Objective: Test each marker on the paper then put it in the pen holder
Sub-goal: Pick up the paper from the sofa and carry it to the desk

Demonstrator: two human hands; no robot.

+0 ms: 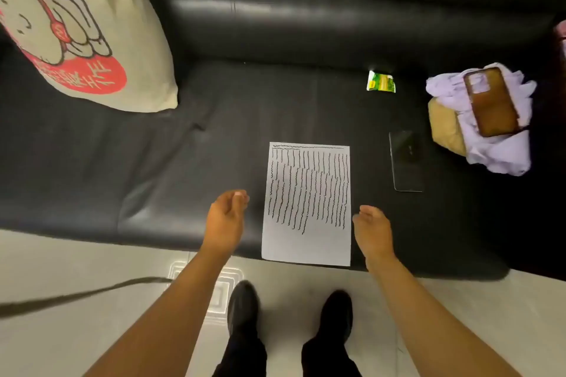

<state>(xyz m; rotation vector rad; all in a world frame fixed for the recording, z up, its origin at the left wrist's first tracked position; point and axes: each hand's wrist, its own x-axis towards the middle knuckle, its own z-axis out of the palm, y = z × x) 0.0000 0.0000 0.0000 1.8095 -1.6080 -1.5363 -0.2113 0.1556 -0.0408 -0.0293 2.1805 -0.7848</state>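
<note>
**Two bare hands beside a scribbled sheet**

Cut off at 3 o'clock: something pink at the frame edge, too little showing to name. Hard to tell whether the fingers curl fully.

Paper (306, 205) flat on the black sofa (122, 162) at centre, white, crowded with columns of black wavy lines, bottom strip blank. Left hand (226, 217) at 9 o'clock of the sheet, loosely cupped, gripping nothing. Right hand (372, 229) at 3 o'clock, relaxed, gripping nothing.

Phone in brown case (491, 101) atop lilac cloth (502, 150) at 2 o'clock. Dark phone (405, 161), green packet (380, 82), cushion (76, 24) at 10 o'clock.
</note>
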